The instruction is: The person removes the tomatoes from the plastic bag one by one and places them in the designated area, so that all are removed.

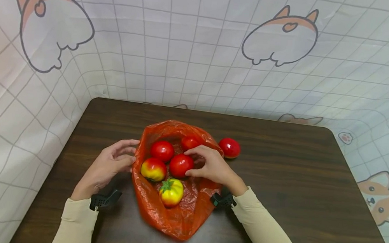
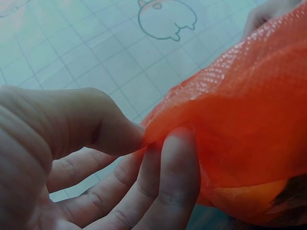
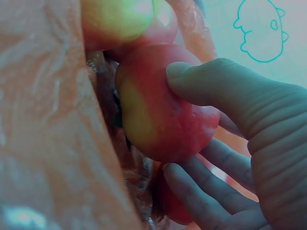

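Observation:
A red plastic bag (image 1: 184, 230) lies spread with its mouth upward. My left hand (image 1: 111, 166) is at its left side; in the left wrist view thumb and fingers pinch the bag's edge (image 2: 192, 110). Inside the bag my right hand (image 1: 213, 164) holds a red tomato (image 1: 181, 165) between thumb and fingers; the right wrist view shows a yellow patch on this tomato (image 3: 163, 110). Around it in the bag are a second red tomato (image 1: 162, 151), a partly hidden red one (image 1: 189, 142), a red-and-yellow fruit (image 1: 154, 169) and a yellow ribbed tomato (image 1: 172, 193) with green leaves on top.
Another red fruit (image 1: 229, 147) lies outside the bag, close to its upper right edge. Everything stands on a dark wood-grain table (image 1: 297, 186). White grid cloth (image 1: 193, 59) with cartoon dogs hangs behind it and along both sides.

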The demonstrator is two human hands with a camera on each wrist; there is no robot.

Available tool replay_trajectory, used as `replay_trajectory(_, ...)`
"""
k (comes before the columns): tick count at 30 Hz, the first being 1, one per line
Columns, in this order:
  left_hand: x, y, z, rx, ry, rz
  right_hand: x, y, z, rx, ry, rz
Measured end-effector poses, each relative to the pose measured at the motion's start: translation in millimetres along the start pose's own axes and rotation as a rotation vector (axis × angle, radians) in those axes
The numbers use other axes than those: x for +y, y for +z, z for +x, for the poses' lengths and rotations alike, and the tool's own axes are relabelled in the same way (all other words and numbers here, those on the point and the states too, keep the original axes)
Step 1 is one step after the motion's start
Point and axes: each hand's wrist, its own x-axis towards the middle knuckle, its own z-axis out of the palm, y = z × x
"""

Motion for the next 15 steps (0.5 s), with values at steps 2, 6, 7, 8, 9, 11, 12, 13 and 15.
replay_trajectory(2, 0.2, 0.4, -0.2, 0.0, 0.002, 0.0, -2, -3, -1.3, 0.012, -0.007, -0.005)
replay_trajectory(6, 0.6, 1.1, -0.3, 0.0, 0.007, 0.01, -5, -8, -3.8, 0.037, -0.013, 0.006)
replay_trajectory(7, 0.6, 1.3, -0.2, 0.0, 0.007, 0.012, -6, -9, -4.5, 0.042, -0.013, 0.011)
replay_trajectory(8, 0.6, 1.4, 0.0, -0.001, 0.008, 0.014, -7, -11, -5.3, 0.046, -0.014, 0.021)
replay_trajectory(9, 0.6, 1.6, 0.2, -0.001, 0.008, 0.014, -7, -12, -6.2, 0.05, -0.014, 0.029)
replay_trajectory(11, 0.6, 1.7, 0.3, -0.001, 0.006, 0.015, -7, -14, -7.8, 0.057, -0.017, 0.04)
replay_trajectory(12, 0.5, 1.8, 0.5, -0.001, 0.006, 0.017, -7, -15, -8.7, 0.06, -0.017, 0.045)
replay_trajectory(13, 0.5, 2.0, 0.6, -0.001, 0.006, 0.018, -7, -16, -9.6, 0.066, -0.018, 0.048)
replay_trajectory(15, 0.5, 2.3, 0.4, -0.003, 0.007, 0.021, -8, -18, -10.9, 0.075, -0.023, 0.057)
